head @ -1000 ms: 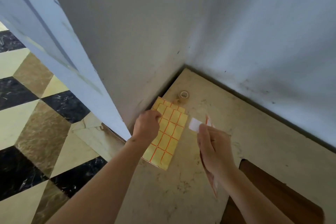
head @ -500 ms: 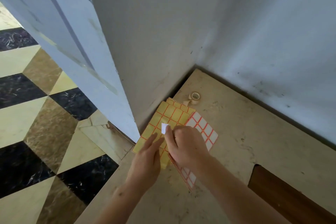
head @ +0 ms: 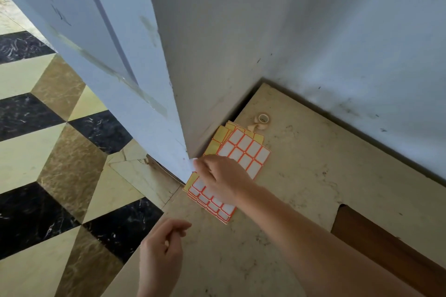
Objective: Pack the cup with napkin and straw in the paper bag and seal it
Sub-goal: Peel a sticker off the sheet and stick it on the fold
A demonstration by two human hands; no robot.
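Up close to the wall corner, the right hand [head: 223, 179] reaches over a stack of label sheets [head: 243, 152] and pinches a small white sticker [head: 191, 164] between its fingers [head: 200, 164], at the left edge of the stack, right by the edge of the pale blue door [head: 115, 60]. The top sheet shows white labels with orange-red borders; yellow sheets stick out beneath it on the far and left sides. The stack lies flat on the beige stone surface [head: 313, 176], tucked near the corner where the grey wall [head: 313, 31] meets it. Just beyond the stack sits a small tape roll [head: 263, 119], touching or almost touching the far edge of the sheets. The left hand [head: 161, 253] hovers nearer, above the surface's left edge, its fingers loosely curled and holding nothing I can make out. To the left, the floor [head: 48, 128] shows black, cream and gold tiles. At the near right, a dark brown gap [head: 376, 243] breaks the surface. The cup, napkin, straw and paper bag are out of view.
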